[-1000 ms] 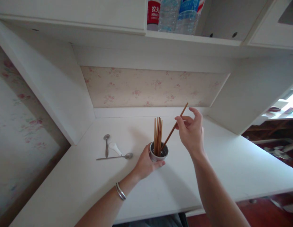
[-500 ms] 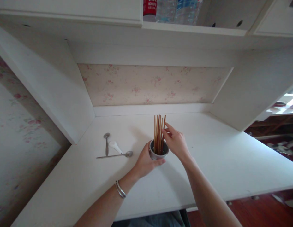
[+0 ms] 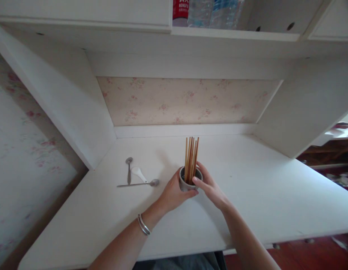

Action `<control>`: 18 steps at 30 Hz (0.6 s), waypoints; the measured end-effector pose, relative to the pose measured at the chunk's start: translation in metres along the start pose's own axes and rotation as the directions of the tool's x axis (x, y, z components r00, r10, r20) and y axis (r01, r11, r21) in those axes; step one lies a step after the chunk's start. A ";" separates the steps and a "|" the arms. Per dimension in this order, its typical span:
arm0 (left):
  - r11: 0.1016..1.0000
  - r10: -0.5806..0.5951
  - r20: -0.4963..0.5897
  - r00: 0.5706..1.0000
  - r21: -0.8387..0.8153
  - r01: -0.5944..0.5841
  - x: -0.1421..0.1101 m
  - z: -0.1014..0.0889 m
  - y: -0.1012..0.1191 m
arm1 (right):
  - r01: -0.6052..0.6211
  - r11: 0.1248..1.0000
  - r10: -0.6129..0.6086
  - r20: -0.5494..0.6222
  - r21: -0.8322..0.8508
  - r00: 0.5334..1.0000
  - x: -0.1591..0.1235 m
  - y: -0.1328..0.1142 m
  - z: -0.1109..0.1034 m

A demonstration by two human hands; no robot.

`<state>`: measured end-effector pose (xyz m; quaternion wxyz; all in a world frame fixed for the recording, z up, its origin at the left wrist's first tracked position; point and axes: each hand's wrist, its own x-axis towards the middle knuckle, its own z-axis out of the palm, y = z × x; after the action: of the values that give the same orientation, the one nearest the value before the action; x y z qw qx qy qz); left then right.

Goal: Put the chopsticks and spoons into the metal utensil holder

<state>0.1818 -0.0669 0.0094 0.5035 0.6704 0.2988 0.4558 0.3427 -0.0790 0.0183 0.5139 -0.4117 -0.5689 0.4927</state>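
A grey cup [image 3: 186, 186] stands in front of me with several wooden chopsticks [image 3: 191, 155] upright in it, leaning slightly right. My left hand [image 3: 171, 194] is wrapped around the cup's left side, its thumb across the front. On the other side, my right hand [image 3: 212, 188] closes on the cup's rim, thumb at the front edge and fingers behind. To the left lie a short metal spoon [image 3: 129, 171], a white spoon [image 3: 139, 174] and a long-handled metal spoon [image 3: 153, 183]. The chopsticks' lower ends are hidden in the cup.
The white desk [image 3: 264, 187] is bounded by side panels and a floral back panel [image 3: 176, 101]. Overhead, a shelf [image 3: 236, 34] holds clear bottles [image 3: 200, 13] and a red-labelled item [image 3: 180, 9]. The desk's front edge is close to my body.
My right hand has come down from the chopsticks' upper part to the cup's right rim. The chopsticks now stand closer together. My left hand keeps its hold on the cup.
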 end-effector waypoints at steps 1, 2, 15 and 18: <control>1.000 0.010 0.029 1.000 0.004 -0.010 0.000 -0.001 0.002 | -0.004 1.000 0.003 0.031 0.023 1.000 -0.003 0.004 0.000; 1.000 0.020 0.063 0.998 0.010 -0.021 0.001 -0.004 0.004 | -0.009 0.999 0.007 0.052 0.039 0.999 -0.005 0.007 0.000; 0.535 -0.041 0.025 0.999 0.845 0.001 -0.043 -0.114 0.022 | 0.004 0.998 -0.007 0.063 0.056 0.998 -0.010 0.019 -0.001; 0.329 -0.082 -0.008 0.997 0.944 0.035 -0.059 -0.136 0.015 | 0.012 0.999 -0.015 0.066 0.042 0.998 -0.010 0.019 -0.001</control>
<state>0.0330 -0.0677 0.0156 0.0453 0.8360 0.5208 0.1671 0.3441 -0.0854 -0.0024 0.5067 -0.3805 -0.5780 0.5142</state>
